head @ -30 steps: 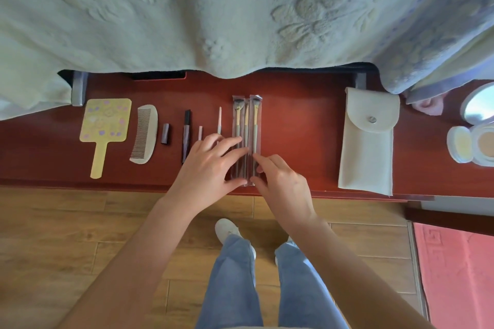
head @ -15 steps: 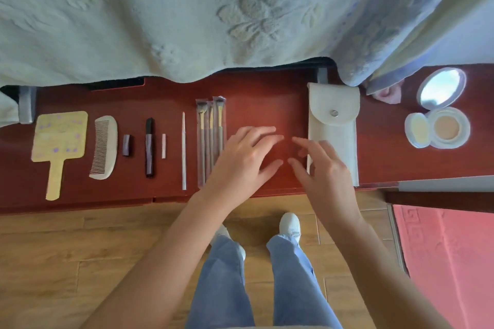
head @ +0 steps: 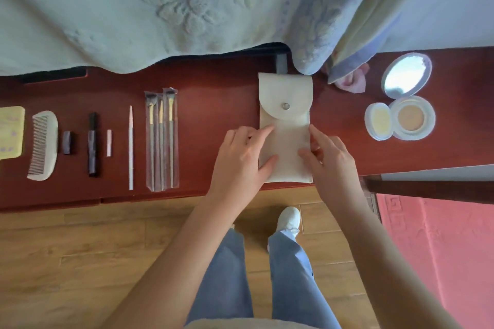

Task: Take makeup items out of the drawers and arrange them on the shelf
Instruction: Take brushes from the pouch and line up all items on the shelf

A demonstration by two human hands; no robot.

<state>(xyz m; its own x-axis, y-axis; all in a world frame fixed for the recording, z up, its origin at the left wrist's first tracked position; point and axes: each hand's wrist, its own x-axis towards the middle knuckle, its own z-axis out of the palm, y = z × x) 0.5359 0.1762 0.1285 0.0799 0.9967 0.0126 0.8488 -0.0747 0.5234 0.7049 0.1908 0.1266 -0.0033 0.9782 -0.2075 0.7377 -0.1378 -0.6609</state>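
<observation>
While the pouch point(head: 285, 93) lies at the shelf point(head: 219, 107)'s front edge, left hand point(head: 240, 160) and right hand point(head: 334, 163) press its sides flat-fingered, probably squaring it.

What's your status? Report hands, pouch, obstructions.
Left hand flat on white pouch, left side. Right hand at its right edge, grip unclear. Pouch snapped shut, lying on shelf. Nothing against it: brushes apart leftward, compact apart rightward.

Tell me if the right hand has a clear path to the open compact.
Probably yes: the right hand touches the pouch, and only bare shelf lies between it and the compact.
</observation>
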